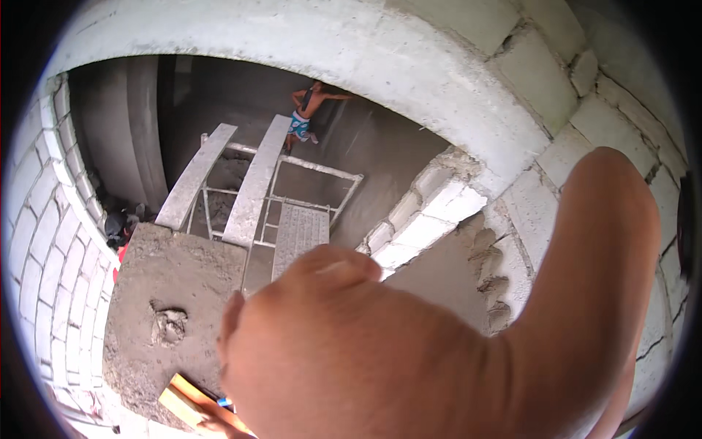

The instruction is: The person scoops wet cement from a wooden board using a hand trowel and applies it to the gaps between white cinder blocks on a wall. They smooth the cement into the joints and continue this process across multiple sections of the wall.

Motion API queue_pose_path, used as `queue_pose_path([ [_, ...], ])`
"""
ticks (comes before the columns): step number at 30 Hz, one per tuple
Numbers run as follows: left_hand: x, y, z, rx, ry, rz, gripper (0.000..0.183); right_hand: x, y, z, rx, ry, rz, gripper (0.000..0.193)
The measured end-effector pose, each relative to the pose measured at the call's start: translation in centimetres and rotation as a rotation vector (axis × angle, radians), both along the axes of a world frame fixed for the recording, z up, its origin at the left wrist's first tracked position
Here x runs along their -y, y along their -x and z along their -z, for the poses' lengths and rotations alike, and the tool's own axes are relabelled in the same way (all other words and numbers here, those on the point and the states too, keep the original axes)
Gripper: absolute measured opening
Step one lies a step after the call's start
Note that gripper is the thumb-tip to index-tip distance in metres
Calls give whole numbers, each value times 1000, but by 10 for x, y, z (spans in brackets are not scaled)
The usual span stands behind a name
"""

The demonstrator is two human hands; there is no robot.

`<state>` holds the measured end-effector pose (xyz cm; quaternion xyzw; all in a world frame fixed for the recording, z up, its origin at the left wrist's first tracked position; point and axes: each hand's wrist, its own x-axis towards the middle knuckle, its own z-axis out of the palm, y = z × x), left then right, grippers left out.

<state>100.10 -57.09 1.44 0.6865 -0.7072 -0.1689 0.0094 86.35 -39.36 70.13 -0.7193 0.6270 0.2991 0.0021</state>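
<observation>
Close to the camera, my right hand (344, 351) fills the lower middle, its back toward me and its fingers curled at the left side. Whatever it grips, if anything, is hidden behind it. My right forearm (578, 271) rises to a bent elbow at the right. At the lower edge, a small part of my left hand (213, 426) shows against an orange-yellow, wooden-looking tool (183, 401) with a bit of blue beside it. Beyond it lies a mortar-smeared board (197, 267) bearing a lump of wet mortar (170, 326).
Two long planks (256, 183) lie across a pale metal scaffold frame (314, 167), with a perforated metal deck (301, 230) lower down. A person (307, 110) in patterned shorts stands far below. Block walls (55, 271) flank both sides, under a curved-looking concrete beam (351, 44). Something dark and red (121, 230) shows left of the board.
</observation>
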Motion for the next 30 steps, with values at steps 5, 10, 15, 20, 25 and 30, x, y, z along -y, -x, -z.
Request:
queue_pose_path([
  [5, 20, -46, 8, 12, 57, -81, 62, 13, 17, 7, 62, 24, -56, 34],
  [10, 22, -57, 29, -53, 30, -163, 62, 31, 8, 11, 151, 3, -50, 36],
  [15, 26, -65, 37, -39, 33, -220, 62, 9, 44, 57, 338, 46, 261, 39],
  [20, 22, -93, 22, -51, 0, -329, 62, -42, 86, 214, 507, 91, 817, 40],
  [25, 16, -72, 16, 24, -36, -295, 61, -217, 58, 454, 1066, 8, 1672, 43],
  [30, 15, -82, 18, 21, -1, -290, 61, -345, -1, 546, 1081, -415, 1594, 31],
])
